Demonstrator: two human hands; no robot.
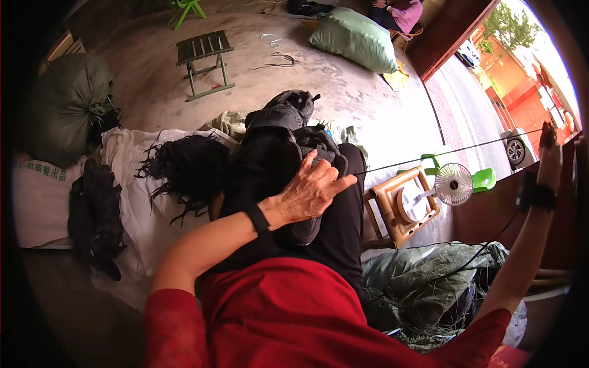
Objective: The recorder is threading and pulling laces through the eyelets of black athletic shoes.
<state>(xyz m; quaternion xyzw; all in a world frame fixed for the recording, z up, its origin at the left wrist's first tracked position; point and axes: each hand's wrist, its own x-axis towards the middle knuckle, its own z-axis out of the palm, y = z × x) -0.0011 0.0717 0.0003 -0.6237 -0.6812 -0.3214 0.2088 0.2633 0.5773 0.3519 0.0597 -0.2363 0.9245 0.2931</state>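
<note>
On my lap lies a dark shoe (334,153), partly covered by my left hand (311,191). The fingers of that hand are bent over the shoe, pressing on it, and the index finger points to the right. A thin black thread (454,150) runs taut from beside the shoe up to my right hand (550,144). My right arm is stretched far out to the right, its fingers closed at the thread's end. Beyond the shoe sits a black bundle (285,110), its kind unclear. A shaggy heap of black strands (187,165) lies left of my knees.
A small white fan (454,184) stands on a bamboo stool (392,224) at my right, before a green plastic seat (485,179). Frayed sacking (405,276) is heaped nearer. Ahead are a folding stool (204,49), a pale green sack (356,40) and a seated person (406,15).
</note>
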